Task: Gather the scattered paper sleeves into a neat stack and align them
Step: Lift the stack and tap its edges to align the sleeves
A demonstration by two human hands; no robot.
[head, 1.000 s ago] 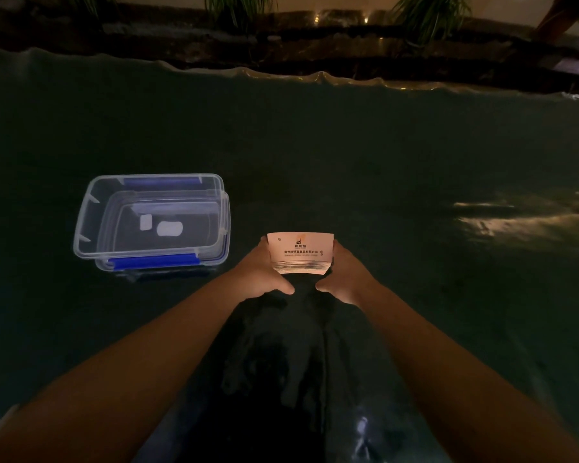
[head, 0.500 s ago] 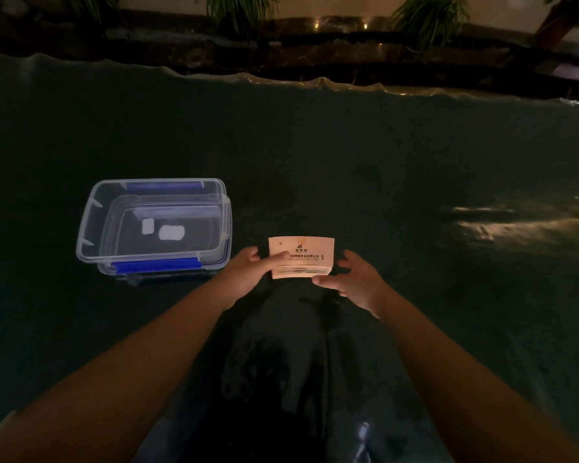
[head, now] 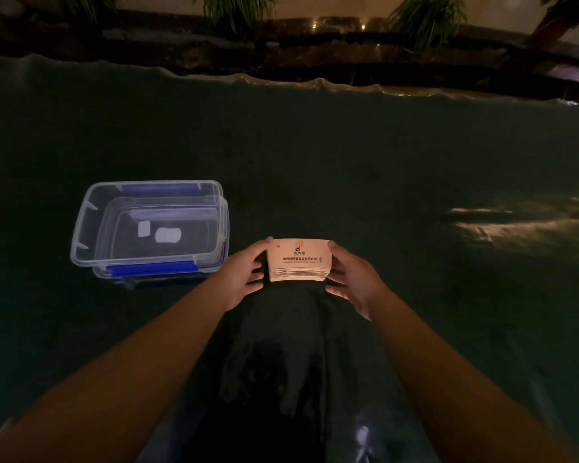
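A stack of pale paper sleeves (head: 300,259) with dark printed text on the top one rests on the dark table, in the middle of the view. Its front edge shows several layered sleeve edges, roughly flush. My left hand (head: 244,274) presses its fingertips against the stack's left side. My right hand (head: 355,275) holds the right side, thumb near the top corner. Both hands pinch the stack between them.
A clear plastic container (head: 87,225) with blue clips, nested on its lid, stands to the left of the stack. The dark table cover (head: 348,155) runs back to a wavy far edge. Plants and a ledge lie beyond it.
Both hands shifted from cupping the stack low at its front corners to gripping its left and right sides with fingers spread. The stack stayed where it was.
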